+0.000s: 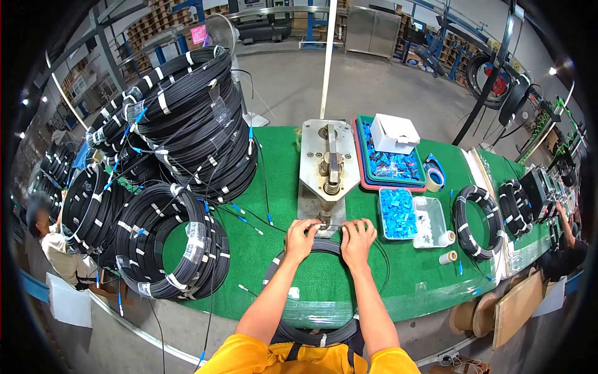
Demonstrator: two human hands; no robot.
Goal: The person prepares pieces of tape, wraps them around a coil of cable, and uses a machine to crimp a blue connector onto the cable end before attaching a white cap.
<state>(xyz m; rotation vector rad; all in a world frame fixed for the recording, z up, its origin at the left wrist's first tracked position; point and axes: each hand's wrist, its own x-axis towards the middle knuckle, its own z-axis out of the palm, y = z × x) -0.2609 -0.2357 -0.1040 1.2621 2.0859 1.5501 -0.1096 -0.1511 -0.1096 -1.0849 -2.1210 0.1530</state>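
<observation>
At the foot of a metal hand press point(328, 165), my left hand point(301, 239) is closed in a pinch on the end of a thin black cable, close under the press's ram. My right hand point(357, 239) is closed on the same thin black cable point(337, 225), a short way to the right. The exact fingertip contact is too small to make out. A coil of black cable point(326, 245) lies below my hands and hangs over the table's near edge, partly hidden by my forearms. A connector end point(243, 287) sticks out left of that coil.
Tall stacks of black cable coils point(193, 124) crowd the left. On the right are a teal tray of blue parts point(392, 163) with a white box point(395, 133), a tub of blue connectors point(398, 214), a clear tub point(430, 221), and tape point(435, 179). Other people sit at both sides.
</observation>
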